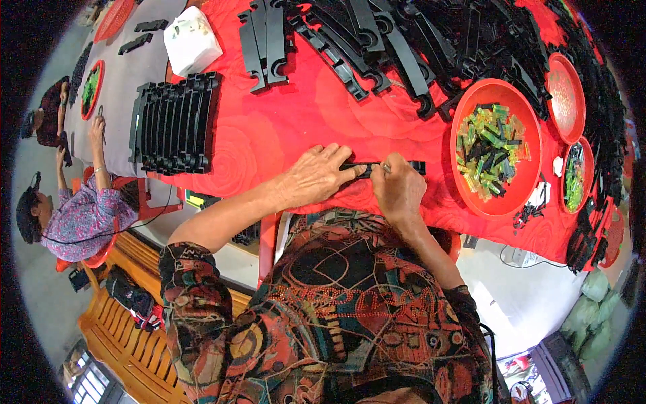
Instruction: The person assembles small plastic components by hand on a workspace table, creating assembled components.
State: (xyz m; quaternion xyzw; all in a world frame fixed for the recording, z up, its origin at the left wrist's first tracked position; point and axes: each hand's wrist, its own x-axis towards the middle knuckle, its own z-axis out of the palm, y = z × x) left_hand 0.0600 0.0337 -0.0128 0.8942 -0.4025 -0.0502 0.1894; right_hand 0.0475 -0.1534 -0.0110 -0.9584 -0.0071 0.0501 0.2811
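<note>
Black and thin, the long strip [418,167] sits right between the two hands, over the red cloth [289,124] near the table's close edge. Most of it hides under fingers; one end pokes out past the right hand. The left hand [317,175] has the strip's left part between its thumb and fingers. The right hand [402,187] is curled up tight over the middle (I can't tell if it pinches the strip or some tiny bit too).

This looks like small, careful finger work on the strip. To do it well, the left hand should hold firm and keep the strip flat, so it can't skid or turn. The right thumb should push slowly and straight, close to the left thumb, because a thin strip could bend if pushed far from the holding hand. If it feels stuck, look and line it up again; don't shove.

Just right of the right hand is a red bowl [486,91] with see-through yellow and green pieces [494,145], easy to reach. Left of the left hand, black racks [176,124] lie in a neat row. Ahead of both hands, more long black parts [406,64] lie in a messy heap.
</note>
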